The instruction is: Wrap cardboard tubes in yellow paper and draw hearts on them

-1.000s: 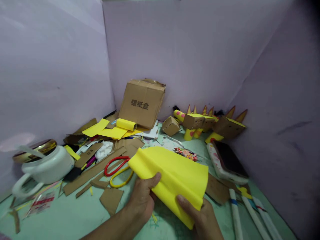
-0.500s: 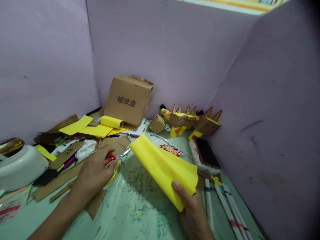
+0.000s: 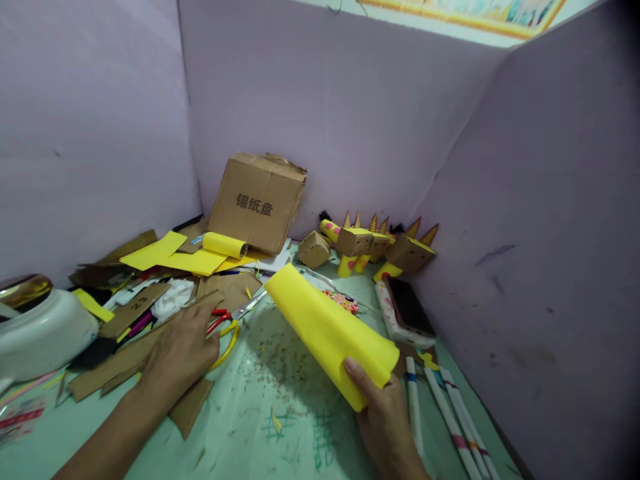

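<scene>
In my right hand (image 3: 383, 413) is a sheet of yellow paper (image 3: 325, 327), loosely folded or curled over, its near corner gripped between thumb and fingers. My left hand (image 3: 187, 343) is just left of the scissors (image 3: 233, 317), above strips of cardboard (image 3: 107, 373); its thumb and forefinger look apart and the other fingers are mostly hidden. Red and yellow handles show on the scissors, whose blades point toward the yellow sheet. A yellow-wrapped tube (image 3: 225, 245) rests on more yellow sheets (image 3: 195, 262) behind them.
A cardboard box (image 3: 257, 203) leans on the back wall. Yellow-and-cardboard animal figures (image 3: 355, 241) stand at back right, near a phone (image 3: 410, 307) on a tissue pack. White sticks (image 3: 453, 423) lie front right. A white pot-like container (image 3: 47, 337) sits left. Scraps litter the green tabletop (image 3: 240, 433).
My left hand has drawn back slightly left from the scissors, so more of their handles shows. The yellow sheet has closed into a narrower roll in my right hand.
</scene>
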Tool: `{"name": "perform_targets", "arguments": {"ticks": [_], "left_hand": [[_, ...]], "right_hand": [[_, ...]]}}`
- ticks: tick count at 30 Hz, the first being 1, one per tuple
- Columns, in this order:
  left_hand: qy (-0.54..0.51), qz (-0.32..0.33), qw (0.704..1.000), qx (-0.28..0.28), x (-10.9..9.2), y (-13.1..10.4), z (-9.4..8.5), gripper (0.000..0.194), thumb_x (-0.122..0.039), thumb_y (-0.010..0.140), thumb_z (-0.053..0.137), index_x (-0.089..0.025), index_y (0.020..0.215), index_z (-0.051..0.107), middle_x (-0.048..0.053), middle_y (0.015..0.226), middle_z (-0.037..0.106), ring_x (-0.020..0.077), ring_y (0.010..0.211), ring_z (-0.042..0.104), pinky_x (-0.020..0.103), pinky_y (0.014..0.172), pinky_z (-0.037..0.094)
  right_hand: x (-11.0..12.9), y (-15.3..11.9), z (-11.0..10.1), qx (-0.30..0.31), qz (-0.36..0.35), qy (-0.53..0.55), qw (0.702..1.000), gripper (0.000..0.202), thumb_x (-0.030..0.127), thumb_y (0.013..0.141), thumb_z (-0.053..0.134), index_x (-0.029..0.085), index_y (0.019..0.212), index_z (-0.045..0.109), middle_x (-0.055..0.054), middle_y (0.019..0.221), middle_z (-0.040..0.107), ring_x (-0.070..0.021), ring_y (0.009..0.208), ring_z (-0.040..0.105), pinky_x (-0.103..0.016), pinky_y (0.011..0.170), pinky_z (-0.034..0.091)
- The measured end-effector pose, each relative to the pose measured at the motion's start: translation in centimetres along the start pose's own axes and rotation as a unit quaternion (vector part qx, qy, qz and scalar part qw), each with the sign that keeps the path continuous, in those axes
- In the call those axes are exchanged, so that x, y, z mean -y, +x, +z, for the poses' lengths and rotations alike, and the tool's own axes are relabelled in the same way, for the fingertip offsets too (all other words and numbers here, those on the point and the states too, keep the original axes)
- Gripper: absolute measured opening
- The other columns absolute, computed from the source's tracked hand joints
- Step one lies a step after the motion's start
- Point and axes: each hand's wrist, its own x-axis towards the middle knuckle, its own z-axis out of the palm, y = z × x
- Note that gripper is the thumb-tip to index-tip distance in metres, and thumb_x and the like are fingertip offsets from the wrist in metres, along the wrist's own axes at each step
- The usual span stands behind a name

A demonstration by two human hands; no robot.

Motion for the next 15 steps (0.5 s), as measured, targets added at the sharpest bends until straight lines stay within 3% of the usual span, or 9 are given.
{"name": "perform_targets", "arguments": {"ticks": [2, 4, 5, 7, 9, 10, 12, 15], "left_hand": [[-0.058, -0.032, 0.998, -0.019, -1.2, -0.8, 0.4, 0.027, -0.021, 0.060, 0.069, -0.023, 0.087, 0.066, 0.004, 0.086, 0.066, 0.0301, 0.093, 0.057, 0.034, 0.083, 0.040], [-0.171, -0.114, 0.976, 0.069, -2.6, -2.1, 1.5, 0.030, -0.028, 0.059, 0.073, -0.018, 0.087, 0.065, 0.006, 0.081, 0.067, 0.0248, 0.077, 0.060, 0.031, 0.072, 0.045], [-0.250, -0.154, 0.943, 0.156, -3.2, -2.9, 2.3, 0.036, -0.030, 0.059, 0.075, -0.016, 0.090, 0.064, 0.007, 0.080, 0.068, 0.0232, 0.073, 0.061, 0.031, 0.067, 0.046], [-0.388, -0.215, 0.843, 0.305, -4.6, -4.8, 4.2, 0.050, -0.035, 0.061, 0.076, -0.013, 0.102, 0.060, 0.011, 0.087, 0.069, 0.0229, 0.074, 0.063, 0.031, 0.064, 0.048], [-0.482, -0.237, 0.754, 0.378, -5.7, -6.4, 5.9, 0.053, -0.034, 0.066, 0.073, -0.015, 0.113, 0.056, 0.013, 0.098, 0.069, 0.0239, 0.085, 0.063, 0.033, 0.070, 0.050], [-0.519, -0.231, 0.723, 0.393, -6.1, -7.0, 6.7, 0.051, -0.033, 0.069, 0.071, -0.015, 0.115, 0.055, 0.013, 0.101, 0.068, 0.0245, 0.089, 0.063, 0.034, 0.074, 0.050], [-0.569, -0.222, 0.694, 0.382, -6.8, -7.7, 7.6, 0.044, -0.029, 0.074, 0.067, -0.017, 0.115, 0.056, 0.012, 0.104, 0.068, 0.0249, 0.096, 0.063, 0.034, 0.079, 0.050], [-0.589, -0.247, 0.696, 0.329, -7.2, -7.8, 8.0, 0.039, -0.025, 0.075, 0.066, -0.018, 0.113, 0.058, 0.009, 0.101, 0.070, 0.0250, 0.098, 0.063, 0.033, 0.079, 0.051]], "right_hand": [[-0.4, 0.1, -0.2, -0.020, -0.024, -0.038, 0.999, 0.060, 0.031, 0.059, 0.079, 0.012, 0.113, 0.062, -0.012, 0.100, 0.072, -0.0310, 0.094, 0.066, -0.039, 0.081, 0.054], [-1.1, 0.1, -0.3, -0.035, -0.046, -0.086, 0.995, 0.049, 0.031, 0.056, 0.080, 0.011, 0.099, 0.068, -0.013, 0.094, 0.074, -0.0306, 0.087, 0.068, -0.037, 0.076, 0.056], [-1.6, 0.1, -0.3, -0.038, -0.064, -0.107, 0.991, 0.043, 0.032, 0.055, 0.080, 0.011, 0.092, 0.070, -0.013, 0.090, 0.075, -0.0304, 0.083, 0.069, -0.037, 0.074, 0.056], [-2.6, -0.1, -0.1, -0.024, -0.108, -0.136, 0.985, 0.032, 0.033, 0.058, 0.078, 0.012, 0.081, 0.072, -0.012, 0.082, 0.075, -0.0295, 0.077, 0.070, -0.036, 0.071, 0.057], [-3.2, -0.4, 0.2, 0.016, -0.141, -0.156, 0.977, 0.025, 0.031, 0.064, 0.075, 0.013, 0.080, 0.072, -0.012, 0.082, 0.075, -0.0284, 0.075, 0.070, -0.035, 0.069, 0.057], [-3.3, -0.6, 0.4, 0.042, -0.144, -0.168, 0.974, 0.023, 0.030, 0.067, 0.073, 0.013, 0.082, 0.072, -0.012, 0.084, 0.075, -0.0282, 0.077, 0.070, -0.034, 0.069, 0.057], [-3.1, -1.1, 0.8, 0.113, -0.136, -0.188, 0.966, 0.023, 0.026, 0.072, 0.069, 0.014, 0.091, 0.071, -0.012, 0.093, 0.074, -0.0278, 0.084, 0.069, -0.034, 0.074, 0.056], [-2.5, -1.7, 1.5, 0.229, -0.146, -0.195, 0.943, 0.031, 0.022, 0.077, 0.064, 0.019, 0.107, 0.066, -0.009, 0.107, 0.070, -0.0265, 0.100, 0.064, -0.036, 0.089, 0.050]]}}
